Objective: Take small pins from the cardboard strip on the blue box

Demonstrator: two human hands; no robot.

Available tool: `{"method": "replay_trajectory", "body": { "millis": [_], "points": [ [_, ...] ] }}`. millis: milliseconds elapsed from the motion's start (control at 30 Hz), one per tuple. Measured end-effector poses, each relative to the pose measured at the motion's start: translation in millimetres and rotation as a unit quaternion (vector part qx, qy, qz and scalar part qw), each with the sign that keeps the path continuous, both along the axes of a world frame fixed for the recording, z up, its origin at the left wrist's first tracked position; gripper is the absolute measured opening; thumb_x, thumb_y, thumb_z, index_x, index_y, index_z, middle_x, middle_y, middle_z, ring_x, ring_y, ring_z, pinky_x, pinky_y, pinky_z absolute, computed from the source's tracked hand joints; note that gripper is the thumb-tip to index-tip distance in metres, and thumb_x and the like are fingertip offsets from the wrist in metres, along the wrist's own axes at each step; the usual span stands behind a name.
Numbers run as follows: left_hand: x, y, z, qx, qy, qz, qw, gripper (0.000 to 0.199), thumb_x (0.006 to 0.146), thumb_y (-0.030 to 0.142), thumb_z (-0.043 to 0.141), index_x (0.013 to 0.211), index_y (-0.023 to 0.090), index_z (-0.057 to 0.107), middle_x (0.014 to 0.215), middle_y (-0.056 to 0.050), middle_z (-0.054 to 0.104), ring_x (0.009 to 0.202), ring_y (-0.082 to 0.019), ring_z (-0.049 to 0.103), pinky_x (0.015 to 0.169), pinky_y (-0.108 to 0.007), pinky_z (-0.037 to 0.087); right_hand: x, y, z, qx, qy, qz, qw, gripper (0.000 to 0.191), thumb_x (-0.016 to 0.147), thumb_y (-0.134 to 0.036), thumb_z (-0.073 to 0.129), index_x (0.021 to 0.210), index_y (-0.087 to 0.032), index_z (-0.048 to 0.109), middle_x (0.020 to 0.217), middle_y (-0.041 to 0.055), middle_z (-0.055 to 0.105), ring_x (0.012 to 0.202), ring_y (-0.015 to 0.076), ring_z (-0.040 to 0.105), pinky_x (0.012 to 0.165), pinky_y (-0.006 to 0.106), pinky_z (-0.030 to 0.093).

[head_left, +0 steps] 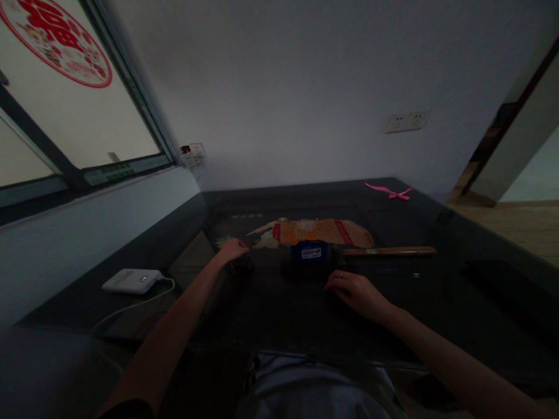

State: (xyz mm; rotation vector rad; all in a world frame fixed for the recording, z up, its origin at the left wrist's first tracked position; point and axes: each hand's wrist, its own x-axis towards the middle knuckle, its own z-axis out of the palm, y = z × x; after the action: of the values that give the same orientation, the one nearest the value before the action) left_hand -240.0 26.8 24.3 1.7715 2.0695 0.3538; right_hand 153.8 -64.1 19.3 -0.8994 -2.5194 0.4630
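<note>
The room is dim, so much of the dark table (458,233) reads only as a glossy black surface, yet both arms stretch forward over it from the person's lap. The left hand (232,250) reaches farthest, its fingers curled down over a small dark object (241,265) at the near left end of a long orange paper wrapper (323,231); it looks closed on that object, though the gloom hides what the thing is and how firmly it is held. The right hand (356,291) lies palm down on the tabletop, fingers loosely spread and gripping nothing, a ring on one finger, just short of a small blue box (309,251) that sits against the wrapper's near edge. That flat placement probably braces the body while the other arm extends. A wooden stick (388,251) lies flat to the right of the box, pointing away toward the table's right side, within easy reach of the resting hand. Well apart, a pink ribbon (389,192) lies near the far edge, and a white device (131,280) with its cable sits at the left margin, out of the working area between the hands
</note>
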Motion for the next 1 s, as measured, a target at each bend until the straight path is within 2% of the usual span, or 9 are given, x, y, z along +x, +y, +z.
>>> {"method": "replay_trajectory", "body": {
  "millis": [267, 500, 733, 800, 900, 1000],
  "points": [
    [-2, -10, 6.4, -0.023, -0.019, 0.016, 0.999, 0.017, 0.068, 0.025, 0.051, 0.067, 0.013, 0.064, 0.061, -0.003, 0.063, 0.058, -0.013, 0.057, 0.052, -0.019, 0.039, -1, 0, 0.6, -0.002, -0.003, 0.000, 1.000, 0.027, 0.082, -0.008, 0.042, 0.091, -0.020, 0.065, 0.094, 0.0041, 0.064, 0.085, 0.0147, 0.060, 0.075, 0.025, 0.046],
    [-16, -15, 3.3, 0.017, -0.023, -0.002, 1.000, 0.023, 0.064, 0.034, 0.058, 0.073, 0.014, 0.065, 0.073, -0.005, 0.066, 0.071, -0.017, 0.060, 0.059, -0.022, 0.042, 0, 2, -4.2, -0.002, 0.003, 0.001, 1.000, 0.027, 0.081, -0.008, 0.042, 0.091, -0.020, 0.065, 0.094, 0.0039, 0.063, 0.085, 0.0147, 0.060, 0.076, 0.026, 0.046],
    [-47, -22, 4.1, -0.003, 0.064, 0.028, 0.998, 0.030, 0.069, 0.042, 0.052, 0.079, 0.015, 0.062, 0.084, -0.007, 0.066, 0.080, -0.020, 0.060, 0.066, -0.025, 0.043, 0, -1, 1.1, -0.010, 0.002, -0.001, 1.000, 0.027, 0.082, -0.010, 0.042, 0.091, -0.019, 0.066, 0.093, 0.0045, 0.064, 0.084, 0.0149, 0.060, 0.075, 0.026, 0.047],
    [-62, -32, 7.0, 0.007, 0.070, -0.006, 0.998, 0.027, 0.070, 0.038, 0.050, 0.081, 0.015, 0.061, 0.086, -0.007, 0.066, 0.082, -0.020, 0.060, 0.070, -0.026, 0.044, 0, -1, 2.2, -0.010, 0.003, 0.001, 1.000, 0.027, 0.083, -0.010, 0.041, 0.091, -0.019, 0.065, 0.094, 0.0047, 0.064, 0.084, 0.0150, 0.060, 0.075, 0.026, 0.047],
    [-82, -54, 8.7, 0.011, 0.040, -0.104, 0.994, 0.023, 0.067, 0.030, 0.049, 0.083, 0.017, 0.060, 0.087, -0.005, 0.065, 0.086, -0.020, 0.059, 0.078, -0.028, 0.044, -1, -1, 2.0, -0.005, 0.003, 0.000, 1.000, 0.028, 0.082, -0.009, 0.042, 0.091, -0.020, 0.065, 0.094, 0.0044, 0.064, 0.085, 0.0154, 0.060, 0.076, 0.027, 0.047],
    [-94, -76, 6.3, 0.052, 0.032, -0.162, 0.985, 0.026, 0.063, 0.024, 0.050, 0.087, 0.020, 0.060, 0.095, -0.005, 0.064, 0.096, -0.021, 0.056, 0.087, -0.030, 0.042, -1, 0, 0.3, -0.002, 0.002, 0.002, 1.000, 0.028, 0.081, -0.008, 0.043, 0.091, -0.020, 0.066, 0.094, 0.0043, 0.064, 0.085, 0.0152, 0.060, 0.076, 0.027, 0.047]
  ]
}}
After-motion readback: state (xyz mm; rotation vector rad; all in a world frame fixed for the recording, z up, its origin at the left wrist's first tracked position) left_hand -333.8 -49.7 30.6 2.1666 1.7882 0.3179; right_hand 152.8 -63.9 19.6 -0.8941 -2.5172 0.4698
